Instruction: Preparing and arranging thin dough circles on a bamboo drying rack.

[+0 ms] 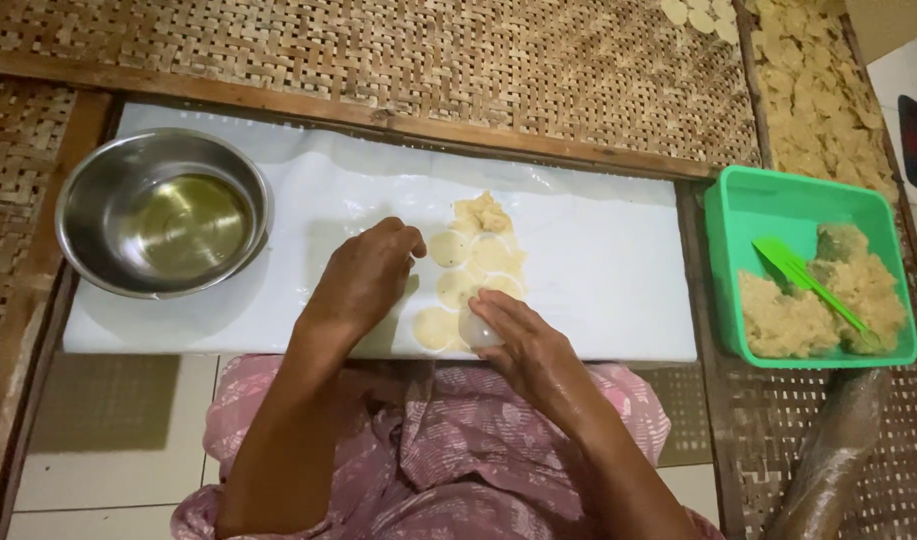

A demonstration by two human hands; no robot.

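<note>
The right hand [524,345] has its grip clamped on a small clear cup [476,328], pressing a dough disc [437,327] on the white board [599,270]. The left hand [364,280], fingers loose and empty, rests just beside the discs. Best to press straight down, keeping the discs beyond the grip untouched.

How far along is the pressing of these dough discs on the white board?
Done: several flat pale dough discs lie on the white board. In hand: the right hand presses a small clear round presser; the left hand touches a disc. Left: a dough lump and the green plastic tub of dough.
</note>
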